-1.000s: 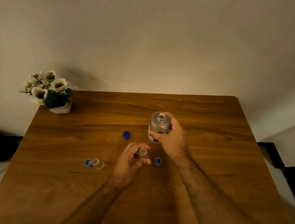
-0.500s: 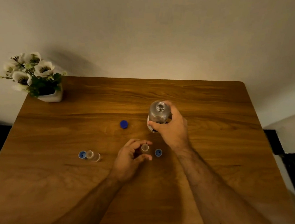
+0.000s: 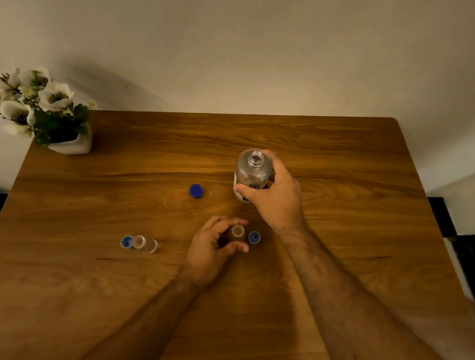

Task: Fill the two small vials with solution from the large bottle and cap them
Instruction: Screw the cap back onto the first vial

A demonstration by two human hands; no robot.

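- The right hand [image 3: 274, 199] is wrapped around the big clear bottle [image 3: 252, 172], thumb across its front near the label and fingers round the far side. The bottle is uncapped and roughly upright, its mouth open at the top; whether its base touches the table cannot be told, since the hand hides it.
- The left hand [image 3: 211, 248] curls around 1 small vial [image 3: 237, 231], thumb on the near side and fingers on the far side. The vial stands upright with its mouth open. Whether the fingers actually press the glass or only cup it cannot be told.
- Just right of that vial lies a small blue cap [image 3: 254, 237], hollow side up, close to the vial.
- The second vial [image 3: 144, 243] is well to the left on the wooden table [image 3: 339, 244], uncapped, with another blue cap [image 3: 126, 241] right against its left side.
- A darker blue cap [image 3: 196, 190] lies alone, left of the bottle and farther back than the vials.
- A white pot of white flowers [image 3: 37, 107] sits at the table's far left corner.
- A pale wall [image 3: 240, 52] rises behind the table.
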